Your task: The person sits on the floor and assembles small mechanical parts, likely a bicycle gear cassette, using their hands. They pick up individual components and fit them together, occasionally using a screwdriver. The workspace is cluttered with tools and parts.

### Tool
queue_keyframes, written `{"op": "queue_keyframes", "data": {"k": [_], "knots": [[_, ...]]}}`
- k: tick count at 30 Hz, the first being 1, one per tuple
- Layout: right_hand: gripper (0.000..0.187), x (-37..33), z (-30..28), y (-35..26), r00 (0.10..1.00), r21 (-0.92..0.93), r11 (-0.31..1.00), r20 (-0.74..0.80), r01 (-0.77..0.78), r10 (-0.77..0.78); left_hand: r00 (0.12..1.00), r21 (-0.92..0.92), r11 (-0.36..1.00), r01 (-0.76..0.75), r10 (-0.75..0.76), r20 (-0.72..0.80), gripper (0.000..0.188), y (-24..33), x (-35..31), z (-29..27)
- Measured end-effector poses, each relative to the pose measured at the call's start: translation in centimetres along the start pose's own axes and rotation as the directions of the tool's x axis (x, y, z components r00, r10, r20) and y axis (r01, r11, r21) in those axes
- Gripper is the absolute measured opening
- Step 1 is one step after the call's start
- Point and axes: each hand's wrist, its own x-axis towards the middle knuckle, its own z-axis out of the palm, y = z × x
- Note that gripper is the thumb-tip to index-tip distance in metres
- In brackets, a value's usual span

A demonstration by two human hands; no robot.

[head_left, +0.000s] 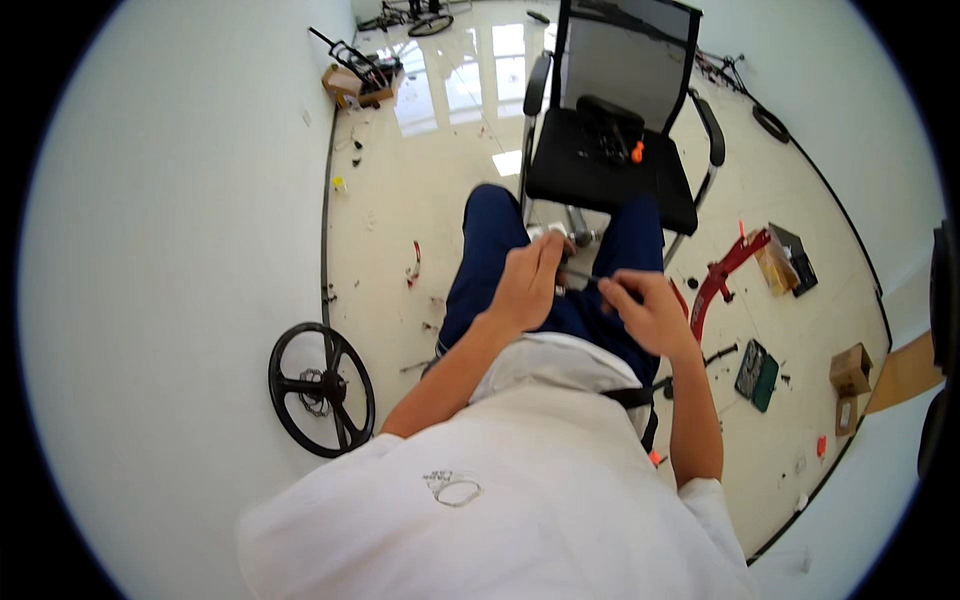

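Observation:
Over my lap, my left hand (528, 283) is closed around a small metal part that its fingers mostly hide. Just beyond those fingers shows a silver tube-shaped piece (578, 226); whether it belongs to the held part, I cannot tell. My right hand (648, 310) pinches a thin dark rod-like tool (583, 274). The tool's far end points left, to the part in my left hand, and its tip is hidden there. Both hands are close together between my knees.
A black office chair (610, 170) faces me, with dark items and an orange-handled thing (637, 152) on its seat. A three-spoke wheel (335, 385) leans at the left wall. A red bike frame (715, 285), an open green tool case (757, 376) and cardboard boxes (850, 370) lie right.

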Motion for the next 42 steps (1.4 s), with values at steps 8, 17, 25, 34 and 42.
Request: {"op": "queue_keyframes", "data": {"k": [8, 17, 25, 34, 42], "knots": [[0.032, 0.2, -0.8, -0.6, 0.992, -0.264, 0.962, -0.085, 0.068, -0.093, 0.947, -0.303, 0.909, 0.288, -0.222, 0.234, 0.052, -1.5, 0.6, 0.1], [0.024, -0.8, -1.6, -0.2, 0.989, 0.561, 0.822, 0.145, -0.103, 0.024, 0.789, -0.482, 0.624, 0.614, -0.497, 0.362, 0.047, -2.7, -0.1, 1.1], [0.043, 0.9, -2.3, 0.1, 0.899, 0.735, 0.677, 0.264, 0.046, -0.348, 0.695, -0.573, 0.393, 0.719, -0.398, 0.599, 0.045, -1.5, 0.8, -0.6], [0.031, 2.7, -3.4, 1.3, 0.916, 0.633, 0.742, 0.127, 0.220, -0.380, 0.393, -0.376, 0.120, 0.919, -0.179, 0.902, 0.047, -2.2, -0.1, 0.7], [0.020, 4.7, -1.9, -5.5, 0.723, 0.332, 0.750, 0.226, 0.573, -0.653, 0.262, -0.282, 0.171, 0.944, 0.133, 0.956, 0.044, -3.6, 0.4, 1.2]]}}
